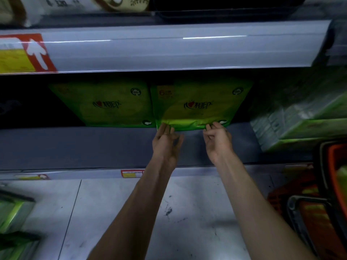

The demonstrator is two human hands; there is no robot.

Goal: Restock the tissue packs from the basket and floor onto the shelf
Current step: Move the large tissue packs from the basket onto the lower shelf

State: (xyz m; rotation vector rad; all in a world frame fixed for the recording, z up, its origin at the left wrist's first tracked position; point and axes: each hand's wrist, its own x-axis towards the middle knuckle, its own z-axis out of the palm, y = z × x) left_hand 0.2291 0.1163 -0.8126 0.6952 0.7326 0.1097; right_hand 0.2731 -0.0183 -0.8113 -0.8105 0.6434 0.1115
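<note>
While both bare arms reach under the upper shelf edge (169, 47), the left hand (166, 141) and right hand (217, 139) touch the near bottom edge of a green tissue pack (199, 104) standing at the back of the lower shelf (75, 147). Each hand's fingers are loosely curled, tips on the wrapper; whether they pinch it I cannot tell. A second green pack (110, 104) stands touching this pack's left side. An orange basket (319, 203) sits to the pack's lower right, on the tiled floor (112, 212).

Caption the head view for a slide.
Both hands, left hand and right hand, push a green tissue pack onto the lower shelf.
</note>
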